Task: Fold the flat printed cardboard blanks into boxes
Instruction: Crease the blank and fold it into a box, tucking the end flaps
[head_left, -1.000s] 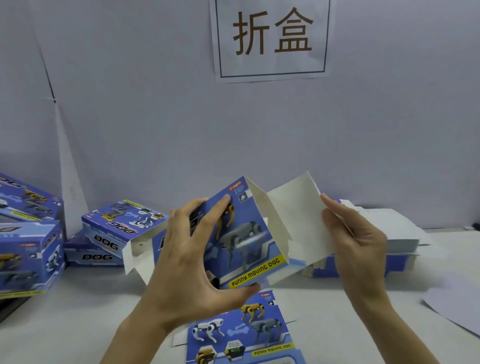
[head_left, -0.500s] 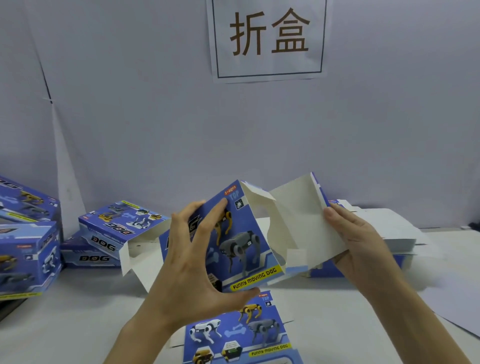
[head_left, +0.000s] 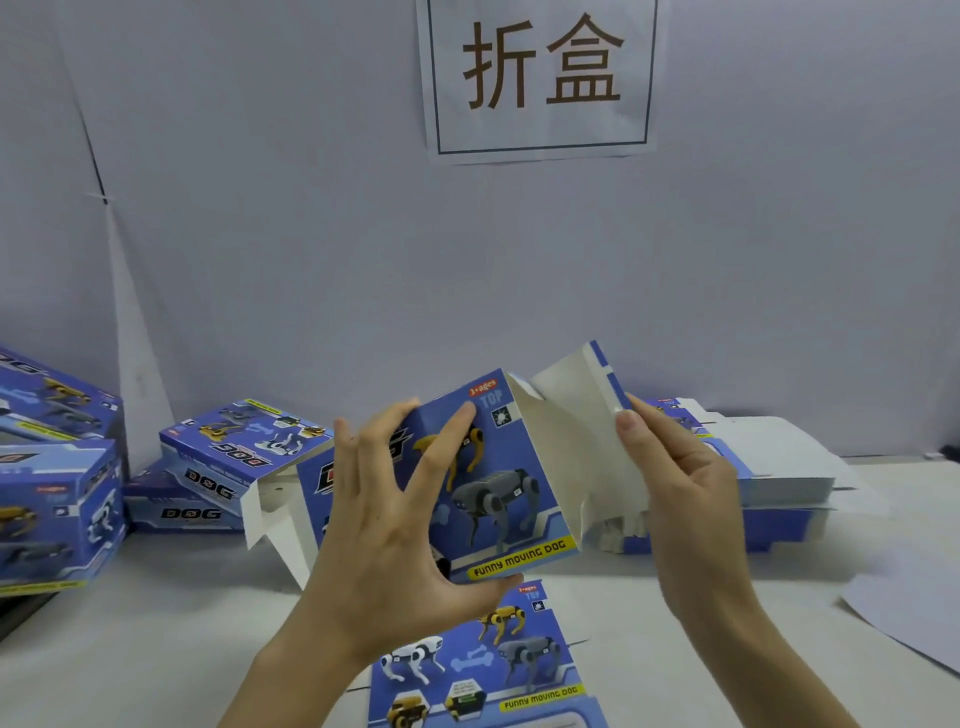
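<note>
Gripping a half-formed box (head_left: 511, 483) in the air above the tabletop (head_left: 156, 649), the left hand (head_left: 395, 535) has its thumb hooked under the lower printed edge and its fingers spread across the blue face with the dog pictures. The box is tilted, its open end turned to the right, white inside showing. The right hand (head_left: 680, 483) pinches the big white flap (head_left: 571, 415) at that open end, thumb on the near side and fingers behind, with the flap standing up and outward. More white flaps hang loose from the box's left end. Just below the hands a flat blank (head_left: 483, 670) lies printed side up on the tabletop. Behind the right hand sits a stack (head_left: 779, 480) of blanks. At the left stand several folded boxes (head_left: 57, 519), one of them (head_left: 239, 441) tilted and leaning on another. A loose sheet (head_left: 914, 618) lies at the right edge. On the wall (head_left: 311, 234) hangs a paper sign (head_left: 540, 78) with two characters.
</note>
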